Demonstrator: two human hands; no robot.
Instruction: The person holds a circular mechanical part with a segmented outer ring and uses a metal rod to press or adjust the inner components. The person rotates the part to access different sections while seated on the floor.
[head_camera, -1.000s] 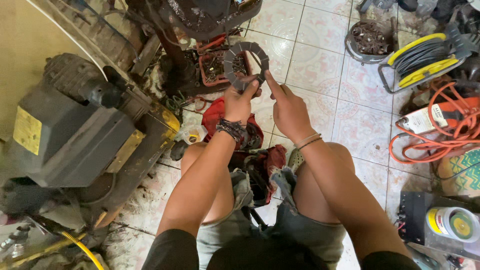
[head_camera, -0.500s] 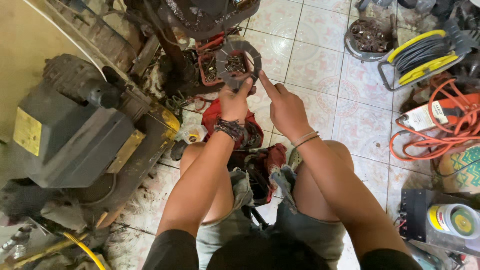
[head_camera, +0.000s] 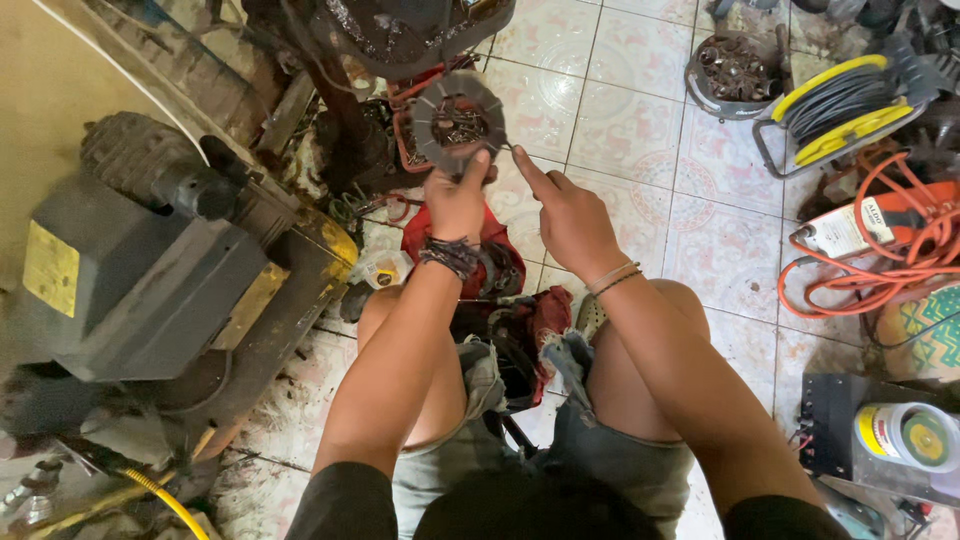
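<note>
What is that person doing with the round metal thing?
A person squats on a tiled floor among machine parts. The left hand holds up a dark, toothed metal ring by its lower edge. The right hand is beside it, index finger pointing at the ring's edge. A red cloth lies under the hands, a grey machine sits to the left, and an orange cord is coiled at right.

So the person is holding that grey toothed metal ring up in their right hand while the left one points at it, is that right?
Not quite: the hands are swapped. The head view shows the left hand holding up the grey toothed metal ring, while the right hand points a finger at it.
</note>
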